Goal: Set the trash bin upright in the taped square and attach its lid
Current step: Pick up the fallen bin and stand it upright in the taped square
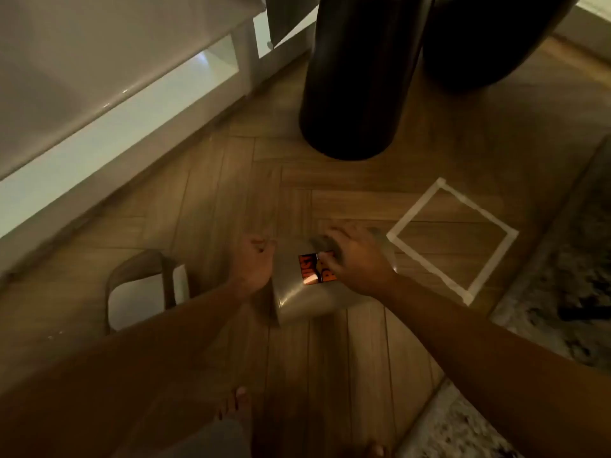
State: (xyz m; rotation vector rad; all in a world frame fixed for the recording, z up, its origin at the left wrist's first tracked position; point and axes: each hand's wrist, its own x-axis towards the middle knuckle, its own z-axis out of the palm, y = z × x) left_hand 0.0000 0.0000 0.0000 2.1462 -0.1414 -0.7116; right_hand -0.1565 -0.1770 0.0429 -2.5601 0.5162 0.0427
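Observation:
The grey-brown trash bin (317, 302) lies on its side on the wooden floor, an orange and black sticker facing up. My right hand (353, 259) lies on top of it, fingers draped over its far edge. Pressed against the bin's left end is my left hand (254, 266), fingers curled; blur hides whether it grips. The lid (145, 285), a grey frame with a pale flap, rests on the floor to the left, apart from the bin. The taped square (453, 239) is marked in white tape just right of the bin, and nothing stands inside it.
A tall black cylinder (357, 94) stands on the floor behind the bin, a second dark one (489, 41) to its right. A white low cabinet (99, 133) runs along the left. A patterned rug (562, 292) borders the floor on the right. My bare feet (231, 408) are at the bottom.

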